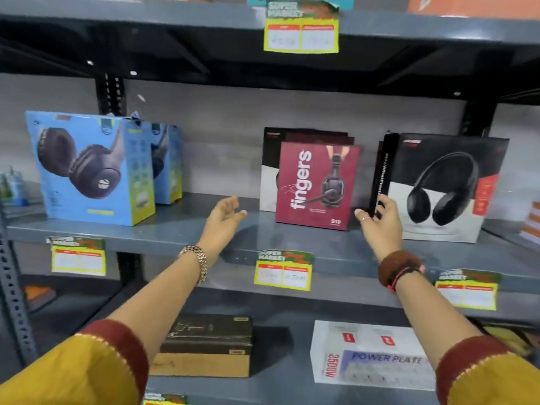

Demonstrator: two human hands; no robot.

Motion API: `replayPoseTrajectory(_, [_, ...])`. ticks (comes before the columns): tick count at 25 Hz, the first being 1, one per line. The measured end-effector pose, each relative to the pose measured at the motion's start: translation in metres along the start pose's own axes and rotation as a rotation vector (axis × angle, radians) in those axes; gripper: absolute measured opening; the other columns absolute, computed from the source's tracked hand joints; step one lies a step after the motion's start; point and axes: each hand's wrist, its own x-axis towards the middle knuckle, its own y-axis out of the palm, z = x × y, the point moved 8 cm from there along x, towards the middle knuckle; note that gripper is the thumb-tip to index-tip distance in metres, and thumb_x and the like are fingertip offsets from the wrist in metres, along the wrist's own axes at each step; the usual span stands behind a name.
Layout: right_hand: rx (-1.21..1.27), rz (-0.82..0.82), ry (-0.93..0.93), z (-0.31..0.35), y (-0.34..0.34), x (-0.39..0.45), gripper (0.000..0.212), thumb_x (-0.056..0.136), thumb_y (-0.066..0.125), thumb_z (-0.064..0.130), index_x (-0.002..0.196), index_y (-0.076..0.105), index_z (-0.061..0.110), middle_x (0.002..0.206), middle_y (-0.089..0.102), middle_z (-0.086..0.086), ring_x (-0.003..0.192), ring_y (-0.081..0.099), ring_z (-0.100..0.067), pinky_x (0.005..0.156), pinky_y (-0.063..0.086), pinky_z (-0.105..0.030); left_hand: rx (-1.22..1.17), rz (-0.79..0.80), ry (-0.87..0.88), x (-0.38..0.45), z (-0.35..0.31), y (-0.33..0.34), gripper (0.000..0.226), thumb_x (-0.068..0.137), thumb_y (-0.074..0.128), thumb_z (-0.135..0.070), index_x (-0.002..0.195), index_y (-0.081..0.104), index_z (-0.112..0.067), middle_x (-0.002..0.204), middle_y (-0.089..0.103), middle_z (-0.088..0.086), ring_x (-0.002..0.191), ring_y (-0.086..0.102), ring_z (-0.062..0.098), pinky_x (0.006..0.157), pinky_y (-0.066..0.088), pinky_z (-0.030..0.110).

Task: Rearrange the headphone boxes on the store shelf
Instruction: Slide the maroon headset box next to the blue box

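The right hand (380, 219) grips the black box (444, 185) by its left edge, beside the maroon box (317, 185) on the shelf (175, 232). The left hand (223, 216) hovers open, empty. Blue boxes (90, 168) stand far left.

Both my sleeves are mustard yellow w/ wide maroon cuffs, a thin line of pale stitching where the two colours meet; they end approx. mid-forearm. My left hand (223, 213) has a gold-tone link watch (196, 260) at the wrist. My right hand (381, 222) wears a thin ring (365, 218), plus a thick brown scrunchie-type band (399, 268) w/ red and black threads round the wrist.
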Motion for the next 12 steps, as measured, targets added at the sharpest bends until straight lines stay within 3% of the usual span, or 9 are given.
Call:
replayPoseTrajectory(3, [0.018,0.125,0.069,-0.009,0.025,0.016,0.061,0.086,0.059,0.019,0.138,0.031,0.008,0.146,0.037,-0.016,0.133,0.038,-0.027,0.111,0.032,-0.039,0.003,0.078,-0.139,0.020,0.001,0.049,0.041,0.090,0.053,-0.019,0.129,0.045,-0.008,0.135,0.051,0.011,0.110,0.051,0.016,0.083,0.042,0.025])
replayPoseTrajectory(8, [-0.035,0.179,0.164,-0.025,0.045,0.024,0.058,0.092,0.047,0.030,0.143,0.025,0.012,0.149,0.035,-0.014,0.135,0.035,-0.029,0.111,0.027,-0.040,-0.001,0.210,-0.258,0.033,0.010,0.095,0.053,0.094,0.047,-0.025,0.141,0.032,-0.007,0.147,0.038,0.008,0.133,0.038,0.021,0.108,0.031,0.032])
replayPoseTrajectory(12, [-0.050,0.103,0.140,-0.030,0.038,0.029,0.045,0.095,0.041,0.023,0.139,0.037,0.015,0.141,0.046,-0.014,0.129,0.043,-0.029,0.107,0.030,-0.034,-0.036,0.252,-0.207,0.033,0.009,0.109,0.049,0.095,0.043,-0.024,0.141,0.032,-0.011,0.147,0.040,0.007,0.132,0.040,0.020,0.106,0.031,0.032])
